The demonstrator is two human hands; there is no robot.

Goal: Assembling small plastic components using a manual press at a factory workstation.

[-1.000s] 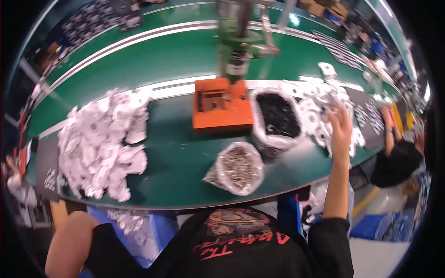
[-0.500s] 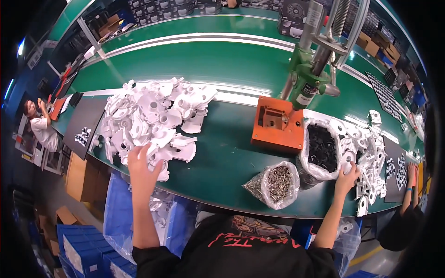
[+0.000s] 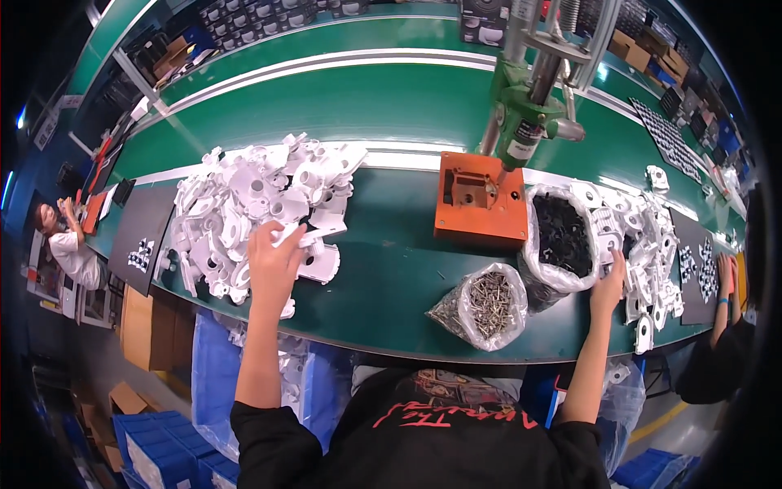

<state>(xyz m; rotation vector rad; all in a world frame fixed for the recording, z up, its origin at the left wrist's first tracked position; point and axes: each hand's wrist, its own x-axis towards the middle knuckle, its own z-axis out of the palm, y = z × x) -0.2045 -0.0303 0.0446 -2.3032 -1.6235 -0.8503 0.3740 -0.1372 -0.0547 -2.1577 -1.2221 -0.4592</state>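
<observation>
My left hand [image 3: 275,254] is closed on the edge of a white plastic part [image 3: 293,235], at the front of a large heap of similar white plastic parts [image 3: 248,189]. Fingertips stretched out, my right hand [image 3: 609,283] reaches to the near edge of a second pile of white parts [image 3: 652,265]. One round-holed white part [image 3: 607,243] lies just beyond its fingers. To its left stands a clear bag of small black pieces [image 3: 564,236], its side close to the hand.
A clear bag of metal screws [image 3: 493,306] leans near the bench's front edge. Behind it sits an orange fixture [image 3: 479,200] under a green press [image 3: 525,114]. Blue bins [image 3: 216,371] stand below the bench. Co-workers sit left [image 3: 72,248] and right [image 3: 721,359].
My left hand has moved right across the front of the heap and now grips a white part. The right hand stays beside its pile. The whole view has shifted slightly.
</observation>
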